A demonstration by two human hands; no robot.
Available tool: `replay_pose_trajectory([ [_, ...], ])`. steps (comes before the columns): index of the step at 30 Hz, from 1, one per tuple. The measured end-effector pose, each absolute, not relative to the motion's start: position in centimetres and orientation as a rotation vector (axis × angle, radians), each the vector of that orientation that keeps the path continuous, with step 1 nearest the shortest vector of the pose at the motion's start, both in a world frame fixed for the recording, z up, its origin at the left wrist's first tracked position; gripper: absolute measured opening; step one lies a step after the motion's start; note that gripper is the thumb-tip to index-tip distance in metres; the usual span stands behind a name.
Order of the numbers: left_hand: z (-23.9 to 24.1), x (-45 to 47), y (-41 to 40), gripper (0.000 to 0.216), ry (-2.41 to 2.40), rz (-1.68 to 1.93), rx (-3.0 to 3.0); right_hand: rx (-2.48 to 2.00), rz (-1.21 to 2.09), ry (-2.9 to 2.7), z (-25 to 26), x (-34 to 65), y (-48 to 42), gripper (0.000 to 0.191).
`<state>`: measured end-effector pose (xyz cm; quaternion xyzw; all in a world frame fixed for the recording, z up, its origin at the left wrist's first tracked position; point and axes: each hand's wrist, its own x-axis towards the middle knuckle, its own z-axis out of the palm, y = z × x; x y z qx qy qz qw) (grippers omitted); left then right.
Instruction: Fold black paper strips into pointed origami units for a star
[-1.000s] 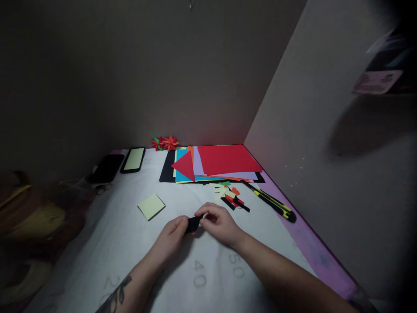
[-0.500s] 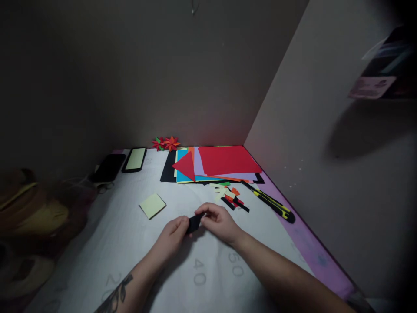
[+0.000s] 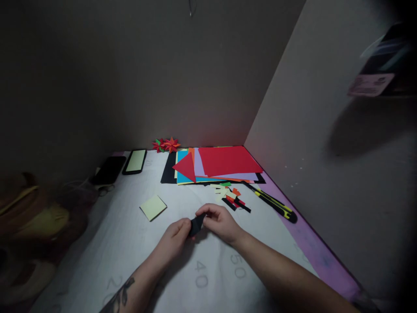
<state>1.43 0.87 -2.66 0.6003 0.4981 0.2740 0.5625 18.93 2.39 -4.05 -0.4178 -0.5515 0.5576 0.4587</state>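
Observation:
Between my two hands, just above the white table covering, is a small folded piece of black paper [image 3: 196,225]. My left hand [image 3: 177,234] pinches its left end, thumb on top. The thumb and fingertips of my right hand [image 3: 220,221] close on its upper right corner. A crease or flap shows across its face, though the fingers hide both ends. To the left of my hands lies a square stack of pale yellow paper [image 3: 153,208]. Loose cut paper strips [image 3: 231,198] in several colours lie beyond my right hand.
Behind the scraps is a pile of coloured sheets, red paper [image 3: 231,161] on top. A yellow-black utility knife [image 3: 273,204] lies along the right side. Two folded paper stars [image 3: 171,144] sit by the back wall. A phone [image 3: 134,161] and a dark flat object [image 3: 110,170] lie back left.
The black paper has turned slightly in my fingers, and a crease or flap now shows on it. Both hands stay in nearly the same place, and the view has shifted a little.

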Motion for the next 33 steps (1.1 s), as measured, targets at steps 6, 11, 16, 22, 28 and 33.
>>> replay_pose_trajectory([
  [6,-3.2,1.3,1.0,0.061,1.094,0.760,1.392,-1.149,1.190,-1.426,-4.2,19.0,2.6,0.008],
  [11,-3.3,1.7,1.0,0.047,1.079,0.824,1.339,-1.203,1.206,-1.331,-4.0,18.7,2.6,0.008],
  [16,-3.0,1.9,1.0,0.028,1.200,0.872,1.234,-1.120,1.429,-1.149,-5.2,17.2,1.8,0.018],
  [22,-3.4,1.2,1.6,0.030,1.247,1.078,0.996,-1.103,1.235,-1.654,-5.2,17.7,0.9,0.015],
  [28,-4.4,0.3,2.4,0.050,1.195,0.940,1.261,-0.892,0.394,-2.148,-4.3,19.4,1.8,0.031],
  [33,-4.6,-0.4,3.1,0.070,1.191,0.907,1.379,-0.811,0.254,-2.291,-4.7,18.9,2.7,0.023],
])
